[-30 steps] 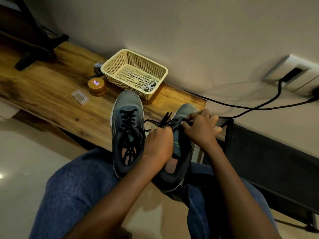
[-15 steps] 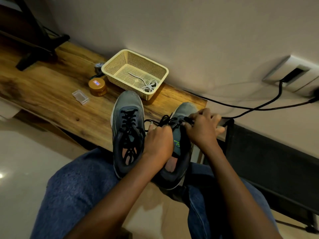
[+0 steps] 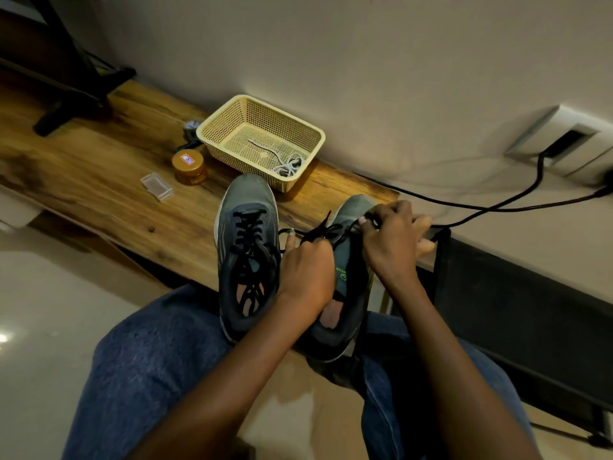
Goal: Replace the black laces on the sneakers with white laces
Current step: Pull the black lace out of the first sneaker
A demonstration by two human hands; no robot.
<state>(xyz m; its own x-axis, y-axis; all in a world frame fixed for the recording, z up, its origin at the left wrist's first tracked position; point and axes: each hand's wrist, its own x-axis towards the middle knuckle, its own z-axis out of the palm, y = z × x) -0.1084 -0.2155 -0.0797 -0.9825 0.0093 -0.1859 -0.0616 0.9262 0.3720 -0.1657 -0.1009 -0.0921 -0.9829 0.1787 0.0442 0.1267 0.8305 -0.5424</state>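
Note:
Two grey sneakers rest between my knees and the wooden bench's edge. The left sneaker [image 3: 247, 257] still has its black lace threaded. My left hand [image 3: 306, 273] and right hand [image 3: 393, 242] both pinch the black lace [image 3: 326, 231] over the front eyelets of the right sneaker [image 3: 350, 270]. Loose lace ends stick up and to the left between the shoes. White laces [image 3: 285, 165] lie coiled in the near right corner of a cream mesh basket [image 3: 215, 131] on the bench.
The wooden bench [image 3: 99, 180] also holds a gold-lidded jar [image 3: 188, 166], a small clear plastic box [image 3: 156, 186] and a black stand foot [image 3: 76, 104] at far left. Black cables [image 3: 497, 207] run along the wall to an outlet. A dark stool [image 3: 517, 303] stands at right.
The loose lace ends have dropped and shifted slightly left. My right hand has moved a little toward the shoe's toe; the left hand stays on the lace.

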